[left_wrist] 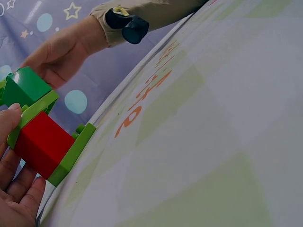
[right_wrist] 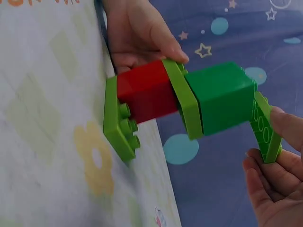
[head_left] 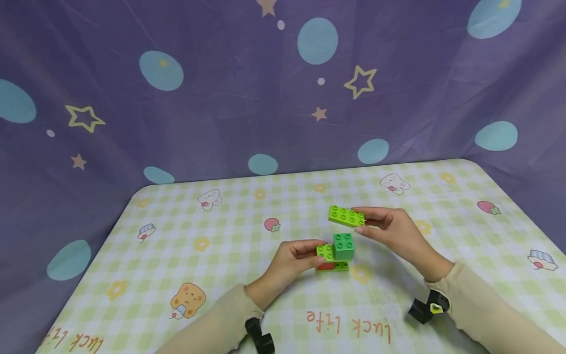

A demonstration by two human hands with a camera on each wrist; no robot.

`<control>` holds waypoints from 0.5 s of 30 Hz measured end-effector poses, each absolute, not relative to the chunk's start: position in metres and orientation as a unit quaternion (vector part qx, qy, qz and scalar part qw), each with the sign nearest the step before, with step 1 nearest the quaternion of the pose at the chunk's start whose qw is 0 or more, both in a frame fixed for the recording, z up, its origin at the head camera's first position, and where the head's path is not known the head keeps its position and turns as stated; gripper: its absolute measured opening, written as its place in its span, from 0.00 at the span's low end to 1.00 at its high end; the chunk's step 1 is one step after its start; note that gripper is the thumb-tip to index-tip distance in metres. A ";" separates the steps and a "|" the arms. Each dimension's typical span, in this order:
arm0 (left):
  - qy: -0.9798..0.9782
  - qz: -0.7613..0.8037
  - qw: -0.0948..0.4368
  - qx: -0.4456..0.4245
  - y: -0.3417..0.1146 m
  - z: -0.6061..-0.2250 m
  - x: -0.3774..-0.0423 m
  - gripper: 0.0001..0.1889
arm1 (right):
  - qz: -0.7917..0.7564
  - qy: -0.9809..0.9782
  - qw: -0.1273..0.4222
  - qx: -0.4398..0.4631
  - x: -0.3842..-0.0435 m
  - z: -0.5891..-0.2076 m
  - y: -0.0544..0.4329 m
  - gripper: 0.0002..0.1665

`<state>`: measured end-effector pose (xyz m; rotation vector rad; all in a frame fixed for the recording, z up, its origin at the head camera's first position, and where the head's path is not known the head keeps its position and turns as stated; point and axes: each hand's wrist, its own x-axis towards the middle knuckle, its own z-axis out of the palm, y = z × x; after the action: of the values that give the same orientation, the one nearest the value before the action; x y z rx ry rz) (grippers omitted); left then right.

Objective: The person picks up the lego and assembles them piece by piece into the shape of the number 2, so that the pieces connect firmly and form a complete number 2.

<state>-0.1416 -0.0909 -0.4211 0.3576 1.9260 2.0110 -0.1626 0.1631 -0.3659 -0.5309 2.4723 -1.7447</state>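
Observation:
Low over the tablecloth, my left hand [head_left: 289, 258] holds a stack of toy building bricks by its left side. The stack has a light green plate [right_wrist: 112, 116] at the bottom and a red brick [left_wrist: 45, 142] on it. Above these sit a second light green plate [right_wrist: 183, 99] and a green brick [head_left: 343, 248], set to the right end. My right hand [head_left: 395, 233] pinches a loose light green plate [head_left: 346, 216] by its right end, studs up. In the right wrist view this plate is tilted and overlaps the edge of the green brick's top.
A checked tablecloth [head_left: 230, 275] with printed animals, flowers and lettering covers the table. Behind it hangs a purple curtain [head_left: 221, 98] with stars and blue spots. Black camera mounts [head_left: 426, 307] sit on both wrists.

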 end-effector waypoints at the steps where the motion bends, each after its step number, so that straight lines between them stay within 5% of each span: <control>1: 0.677 0.706 0.167 0.124 -0.091 -0.421 -0.142 0.20 | -0.567 0.803 0.028 -0.182 -0.161 -0.365 0.162 0.24; 15: 0.677 0.705 0.159 0.141 -0.091 -0.423 -0.142 0.21 | -0.573 0.776 0.002 -0.263 -0.150 -0.366 0.152 0.24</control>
<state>-0.1424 -0.0910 -0.4226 0.4041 1.9343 2.0155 -0.1505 0.1524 -0.3657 -0.8245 2.4361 -1.7971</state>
